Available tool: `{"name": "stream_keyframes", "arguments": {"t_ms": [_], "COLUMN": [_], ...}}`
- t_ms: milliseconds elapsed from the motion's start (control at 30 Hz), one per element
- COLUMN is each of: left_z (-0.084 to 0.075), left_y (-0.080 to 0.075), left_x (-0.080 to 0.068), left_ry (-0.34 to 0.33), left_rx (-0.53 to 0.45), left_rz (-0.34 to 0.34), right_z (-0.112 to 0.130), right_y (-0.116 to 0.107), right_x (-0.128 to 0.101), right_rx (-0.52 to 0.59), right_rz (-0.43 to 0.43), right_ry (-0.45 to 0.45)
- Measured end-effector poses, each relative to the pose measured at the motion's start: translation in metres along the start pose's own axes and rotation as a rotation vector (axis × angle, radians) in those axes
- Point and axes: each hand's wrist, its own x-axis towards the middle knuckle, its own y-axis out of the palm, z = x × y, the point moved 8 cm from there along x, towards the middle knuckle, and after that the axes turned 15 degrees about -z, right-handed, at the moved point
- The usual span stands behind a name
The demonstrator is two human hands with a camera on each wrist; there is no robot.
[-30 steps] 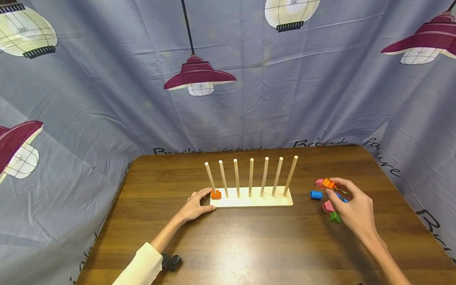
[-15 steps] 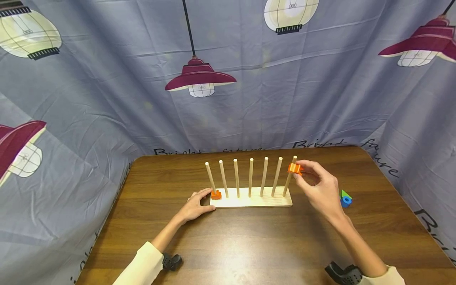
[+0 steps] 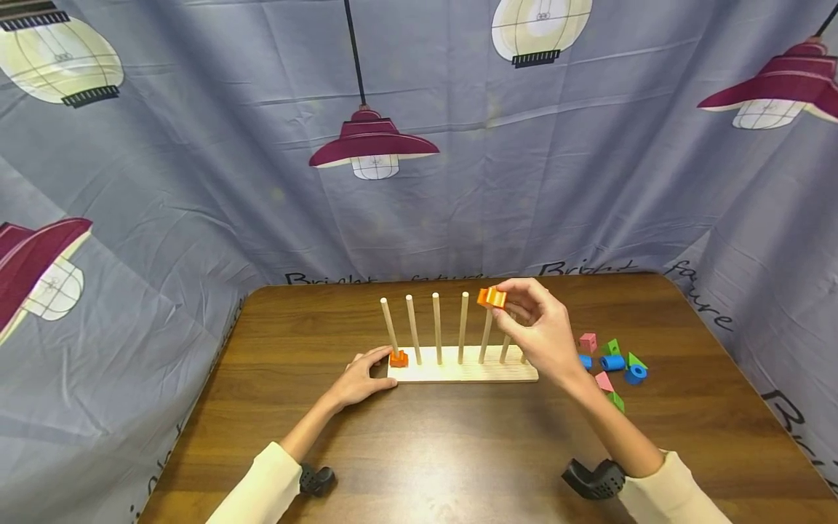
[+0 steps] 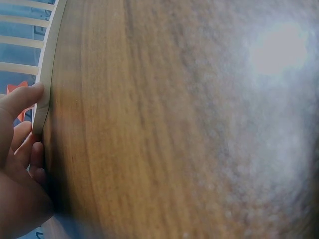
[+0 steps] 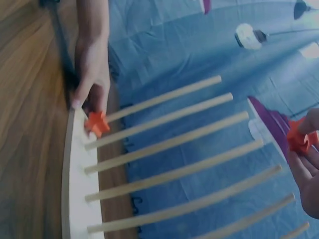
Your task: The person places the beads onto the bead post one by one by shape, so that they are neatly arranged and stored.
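Item: orange block (image 3: 492, 297), pinched in my right hand (image 3: 540, 331) above the peg board (image 3: 463, 372) toward two o'clock; my left hand (image 3: 360, 378), fingers relaxed, steadied the board's nine-o'clock end; best threaded hole-first, squarely over a peg.

— Any writing you can read from here?
— Only on the cloth backdrop (image 3: 458, 182): cursive "Bright future" along its lower edge, partly hidden behind the surface (image 3: 458, 451). Nothing else.

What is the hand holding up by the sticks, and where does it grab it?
The right hand pinches an orange block by its sides with its fingertips, up near the peg tops.
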Motion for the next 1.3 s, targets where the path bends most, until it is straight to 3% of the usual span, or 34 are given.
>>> {"name": "stream_keyframes", "arguments": {"t_ms": [133, 433, 800, 1300], "left_z": [-0.001, -0.002, -0.002, 0.0], "left_y": [0.0, 0.0, 0.0, -0.003], "left_x": [0.0, 0.002, 0.004, 0.003], "left_ry": [0.011, 0.01, 0.005, 0.007], "left_rx": [0.011, 0.007, 0.017, 0.027], "left_rz": [-0.004, 0.015, 0.01, 0.004], "right_z": [0.002, 0.013, 0.004, 0.001], "right_y": [0.015, 0.06, 0.118, 0.157], "right_x": [0.005, 0.02, 0.027, 0.023], "right_rx": [0.014, -0.123, -0.226, -0.358], "right_rz": [0.024, 0.121, 0.29, 0.437], "right_ry": [-0.016, -0.17, -0.14, -0.132]}}
